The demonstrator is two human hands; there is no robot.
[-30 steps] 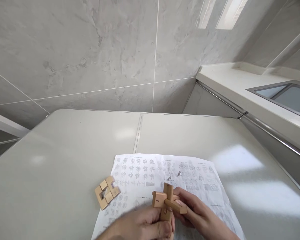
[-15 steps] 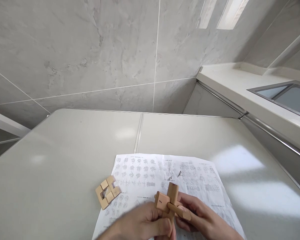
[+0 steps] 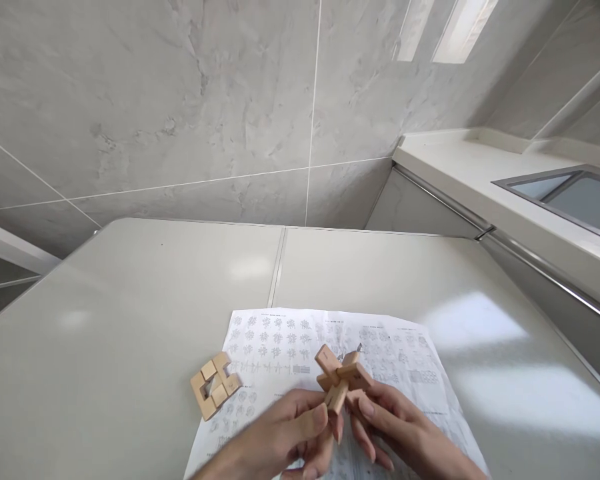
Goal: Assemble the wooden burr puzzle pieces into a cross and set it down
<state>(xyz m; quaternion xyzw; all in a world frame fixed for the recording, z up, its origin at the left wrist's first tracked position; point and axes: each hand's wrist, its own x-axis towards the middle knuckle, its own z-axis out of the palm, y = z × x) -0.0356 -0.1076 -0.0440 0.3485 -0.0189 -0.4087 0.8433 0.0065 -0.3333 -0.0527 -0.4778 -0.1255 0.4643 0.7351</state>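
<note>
Head cam: L hand [image 3: 297, 430] & R hand [image 3: 405, 427] are pinching wooden cross [image 3: 343, 383], fingers closed on it; near bar [image 3: 336, 400], long axis, is pointing down & slightly L.

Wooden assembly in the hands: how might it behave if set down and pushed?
The wooden assembly likely won't flex, since its bars look thick. It probably won't roll smoothly, as the bars jut out several ways. They could slip apart; no fastener shows.

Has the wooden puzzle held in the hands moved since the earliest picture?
Yes: the wooden puzzle has shifted toward the far edge of the printed paper, and it has also been turned.
</note>
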